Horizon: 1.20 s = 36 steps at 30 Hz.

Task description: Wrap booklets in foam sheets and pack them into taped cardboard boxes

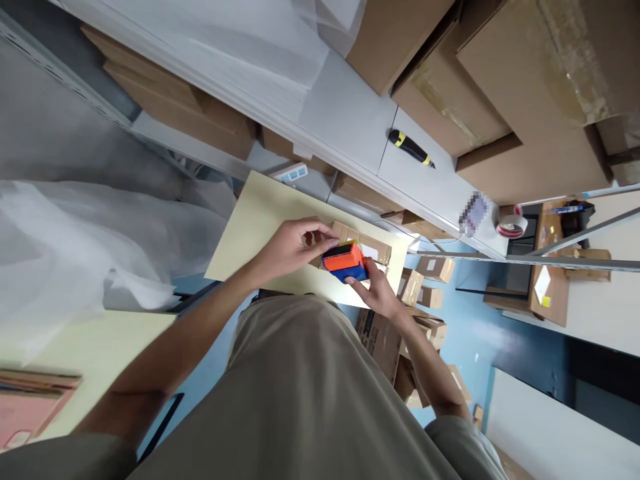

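Note:
Over the pale yellow tabletop (240, 233), my right hand (379, 289) grips an orange and blue hand-held device with a black strip (345, 259), which looks like a tape dispenser. My left hand (299, 244) is at the device's left end, thumb and fingertips drawn together in a pinch. Whatever those fingertips hold, if anything, is too small to make out. Behind the device lies a small cardboard box (383, 249) with a white label, partly covered by the device and my hands.
On the grey shelf (345, 110) beyond lie a black and yellow utility knife (411, 148), a blurred-out item (473, 213) and tape rolls (511, 222). Large cartons (540, 80) stand there too. A white power strip (293, 173) is behind the tabletop. Several boxes (435, 268) sit on the blue floor.

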Each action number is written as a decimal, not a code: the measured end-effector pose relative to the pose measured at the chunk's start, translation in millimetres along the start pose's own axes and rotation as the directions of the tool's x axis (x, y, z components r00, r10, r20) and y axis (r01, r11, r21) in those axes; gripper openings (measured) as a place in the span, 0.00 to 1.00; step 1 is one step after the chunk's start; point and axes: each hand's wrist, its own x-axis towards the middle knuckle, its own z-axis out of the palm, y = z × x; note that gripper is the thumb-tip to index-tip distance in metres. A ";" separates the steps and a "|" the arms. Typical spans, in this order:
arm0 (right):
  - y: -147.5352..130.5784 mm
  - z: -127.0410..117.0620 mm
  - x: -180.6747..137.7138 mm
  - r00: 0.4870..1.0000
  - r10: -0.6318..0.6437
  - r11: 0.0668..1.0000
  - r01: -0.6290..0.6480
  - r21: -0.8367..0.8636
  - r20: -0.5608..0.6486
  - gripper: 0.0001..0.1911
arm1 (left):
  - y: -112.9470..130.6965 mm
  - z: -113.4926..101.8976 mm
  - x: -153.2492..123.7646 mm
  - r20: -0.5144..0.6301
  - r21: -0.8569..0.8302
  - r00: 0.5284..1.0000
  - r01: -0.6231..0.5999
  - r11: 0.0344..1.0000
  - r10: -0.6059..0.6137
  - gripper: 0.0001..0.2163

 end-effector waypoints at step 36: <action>-105.3 -99.9 82.4 0.775 0.591 0.635 -0.278 -0.721 0.221 0.37 | -204.6 87.6 7.8 -0.169 -0.524 0.743 0.489 0.698 -0.648 0.17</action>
